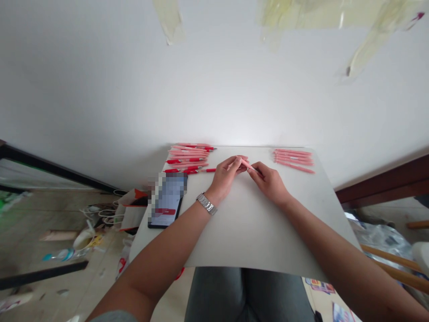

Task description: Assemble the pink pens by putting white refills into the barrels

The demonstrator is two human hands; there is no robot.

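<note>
A pink pen (246, 163) is held above the middle of the white table, slanting down to the right. My left hand (225, 178) is closed around its upper end, the fingers partly hiding it. Closed on the lower end is my right hand (268, 180), where a thin dark part shows at the fingertips; I cannot tell whether it is a separate piece. Just left of my left hand lies a red pen (210, 170), partly covered. Several pink pens and red pens (187, 159) lie in a loose pile at the back left. Several pink pens (293, 157) form a row at the back right.
On the left edge of the table (254, 232) lies a phone (166, 219), its screen partly blurred. A white wall (217, 89) rises directly behind the table. Boxes, cables and a plastic bottle (63, 255) litter the floor at left; wooden bars (392, 259) stand at right.
</note>
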